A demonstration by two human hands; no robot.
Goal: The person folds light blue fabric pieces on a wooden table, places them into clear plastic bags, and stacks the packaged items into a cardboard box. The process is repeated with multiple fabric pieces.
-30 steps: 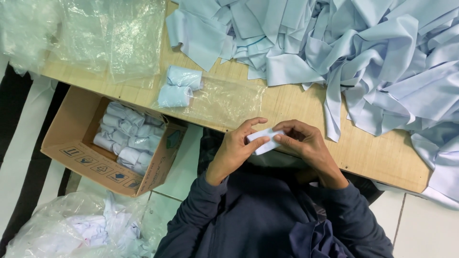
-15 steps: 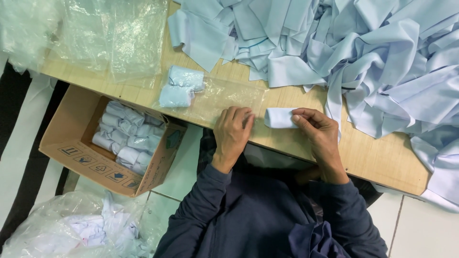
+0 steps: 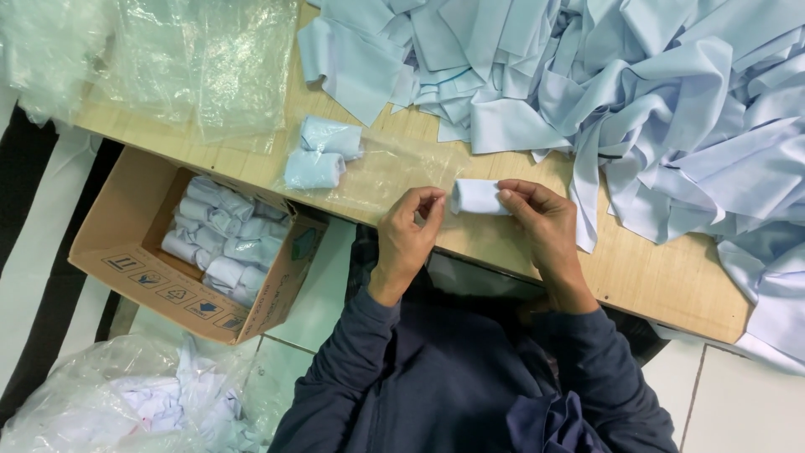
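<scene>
At the near edge of the wooden table, a small folded roll of pale blue cloth is held by the right hand, whose thumb and fingertips are pinched on its right end. The roll is kept just above the table surface, lying crosswise between the two hands. The left hand is seen just beside the roll's left end, its fingers curled with thumb and forefinger drawn together; whether anything is gripped there, such as a thin clear film, cannot be told, and contact with the roll is not clearly shown. A flat clear plastic bag is spread on the table to the left of the hands, and two more rolled blue pieces are laid at its far left end, touching one another. A large heap of loose pale blue cloth strips is piled over the far and right part of the table, well beyond the hands. More crumpled clear plastic is stacked at the table's far left corner. Below the table edge, on the left, an open cardboard box is set on the floor and is filled with bagged blue rolls. A big clear plastic sack of white cloth is lying nearer, beside the person's dark blue sleeve.
</scene>
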